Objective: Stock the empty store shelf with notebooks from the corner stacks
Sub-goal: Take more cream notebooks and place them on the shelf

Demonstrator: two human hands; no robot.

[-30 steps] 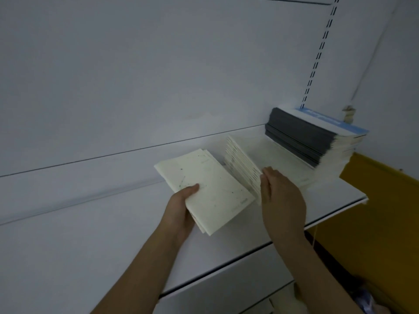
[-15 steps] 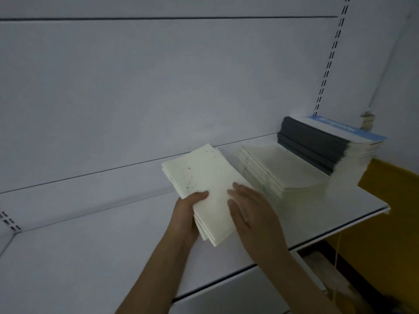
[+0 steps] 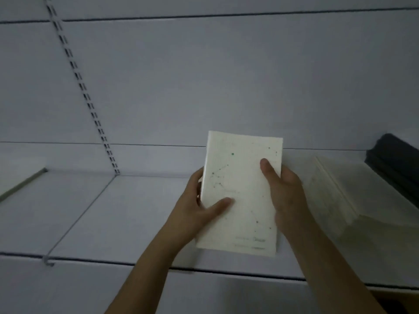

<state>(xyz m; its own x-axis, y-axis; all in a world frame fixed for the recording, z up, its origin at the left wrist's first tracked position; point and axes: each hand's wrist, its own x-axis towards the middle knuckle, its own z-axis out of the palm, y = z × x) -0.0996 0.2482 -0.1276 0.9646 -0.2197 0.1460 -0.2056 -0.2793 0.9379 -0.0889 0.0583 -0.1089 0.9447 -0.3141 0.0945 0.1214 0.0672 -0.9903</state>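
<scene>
White shelf [image 3: 127,214] mostly bare, awaiting stock. Cream notebook stack [image 3: 353,191] and dark stack [image 3: 394,162] at right, as supply. Cream constellation-cover notebooks [image 3: 240,191] above shelf, face up. Left hand [image 3: 197,209] and right hand [image 3: 285,193] gripping opposite edges, thumbs on cover, likely squaring the bundle.

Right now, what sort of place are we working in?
Most likely a shop aisle being stocked: bare white metal shelf, slotted upright on the back panel, and stacks of identical notebooks. Both hands, left hand and right hand, hold a cream notebook bundle.

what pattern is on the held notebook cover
Cream notebook cover with thin dotted constellation lines, head view.
</scene>
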